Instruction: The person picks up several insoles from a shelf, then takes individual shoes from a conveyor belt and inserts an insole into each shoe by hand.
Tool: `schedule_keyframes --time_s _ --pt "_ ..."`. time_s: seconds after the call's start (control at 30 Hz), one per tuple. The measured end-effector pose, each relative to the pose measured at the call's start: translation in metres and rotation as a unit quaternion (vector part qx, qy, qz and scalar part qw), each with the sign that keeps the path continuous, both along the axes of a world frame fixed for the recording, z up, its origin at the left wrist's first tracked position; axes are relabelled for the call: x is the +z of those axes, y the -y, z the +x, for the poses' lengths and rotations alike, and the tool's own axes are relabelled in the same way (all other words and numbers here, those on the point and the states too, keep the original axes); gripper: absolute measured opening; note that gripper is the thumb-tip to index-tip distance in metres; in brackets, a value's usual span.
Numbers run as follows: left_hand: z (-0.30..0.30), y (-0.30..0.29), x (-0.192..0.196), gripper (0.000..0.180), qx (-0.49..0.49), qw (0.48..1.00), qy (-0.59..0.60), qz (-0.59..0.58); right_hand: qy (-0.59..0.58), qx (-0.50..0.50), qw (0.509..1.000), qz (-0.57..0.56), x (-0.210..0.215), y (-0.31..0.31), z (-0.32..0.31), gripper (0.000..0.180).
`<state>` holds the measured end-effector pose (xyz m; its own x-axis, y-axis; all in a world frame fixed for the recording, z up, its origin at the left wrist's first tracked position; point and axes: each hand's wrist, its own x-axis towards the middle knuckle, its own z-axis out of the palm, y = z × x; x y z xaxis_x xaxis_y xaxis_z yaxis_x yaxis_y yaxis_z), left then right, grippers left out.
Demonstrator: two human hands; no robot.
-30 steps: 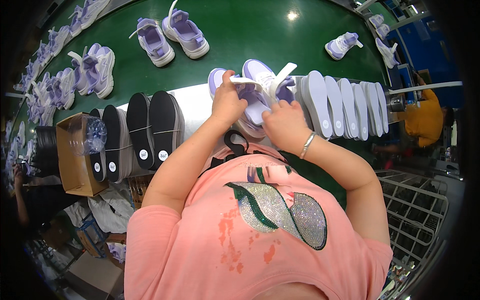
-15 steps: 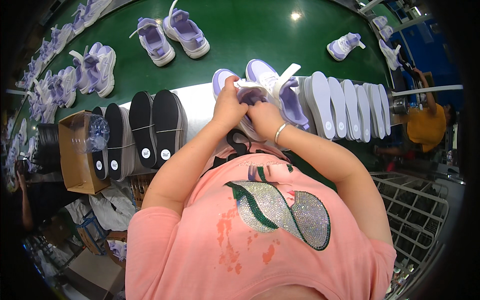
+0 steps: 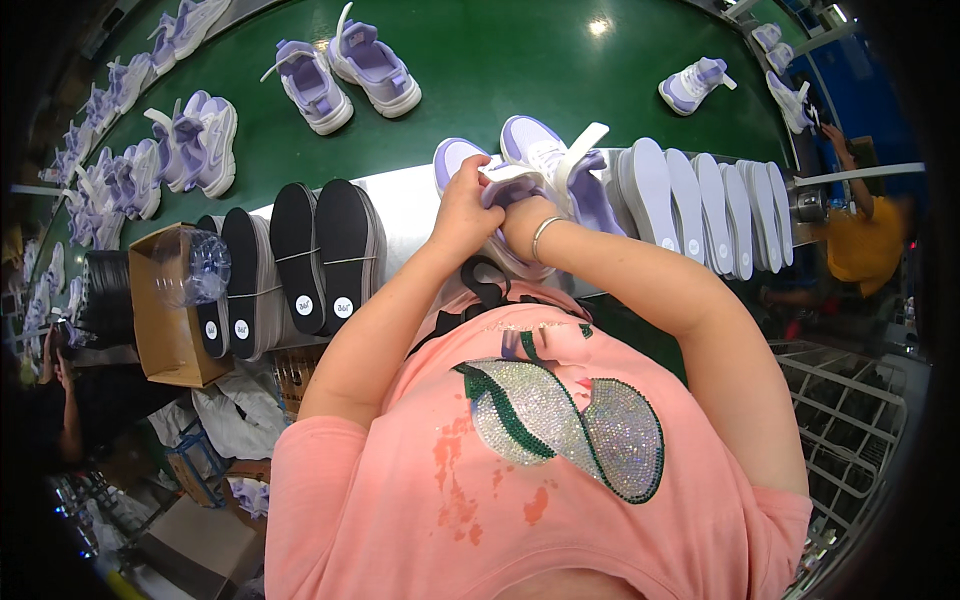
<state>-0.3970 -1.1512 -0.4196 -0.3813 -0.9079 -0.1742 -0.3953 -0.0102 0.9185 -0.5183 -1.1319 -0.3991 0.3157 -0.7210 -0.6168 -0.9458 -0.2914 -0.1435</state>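
Over the middle of the metal ledge (image 3: 405, 222), a lilac-and-white shoe (image 3: 515, 188) is held with its toe turned toward the ledge's far side. Its upper edge is gripped by the left hand (image 3: 465, 212), the thumb and bent fingers being closed on the rim of the opening. The right hand (image 3: 522, 228) is pushed into that opening; its fingers are hidden inside, so whether they are spread or pressed together cannot be told. A metal bracelet (image 3: 543, 240) is worn on the right wrist. Just to the right of the held shoe, above the same ledge, a second shoe (image 3: 540, 152) is seen with its white strap lifted. Along the ledge's right part, pale insoles (image 3: 652, 195) are set out in stacks, while black insoles (image 3: 297, 255), some banded with thin ties, are ranged along its left part. At the ledge's left end a cardboard box (image 3: 160, 325) is placed, with clear plastic (image 3: 205, 267) showing at its opening. Beyond the ledge a green table (image 3: 500, 60) is spread, on which a pair of shoes (image 3: 375, 78) and a single shoe (image 3: 692, 88) are placed.
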Motion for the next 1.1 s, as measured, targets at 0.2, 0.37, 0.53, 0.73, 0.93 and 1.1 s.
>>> schedule_keyframes --time_s 0.2,0.37,0.53,0.73,0.93,1.1 --pt "-0.004 0.0 -0.015 0.058 0.014 0.999 -0.028 -0.014 0.031 0.081 0.996 -0.002 0.015 -0.001 -0.011 0.018" --pt "-0.006 -0.001 -0.033 0.056 0.029 0.997 -0.06 -0.036 0.028 0.06 0.995 0.073 0.031 -0.025 -0.024 0.017" --pt "-0.011 0.0 -0.023 0.055 0.014 0.997 -0.052 -0.047 0.038 0.081 0.995 0.047 0.018 -0.039 -0.028 0.016" --pt "-0.017 -0.002 -0.004 0.045 0.014 0.998 -0.057 -0.035 0.073 0.043 0.996 0.037 0.015 -0.043 -0.031 0.019" --pt "0.004 0.006 -0.001 0.037 0.005 0.999 -0.035 0.012 0.35 -0.047 0.922 -0.16 0.026 -0.064 -0.051 0.033" --pt "0.013 0.005 0.026 0.054 0.064 0.957 0.172 -0.227 0.162 -0.193 0.926 -0.282 0.029 -0.087 -0.102 0.026"
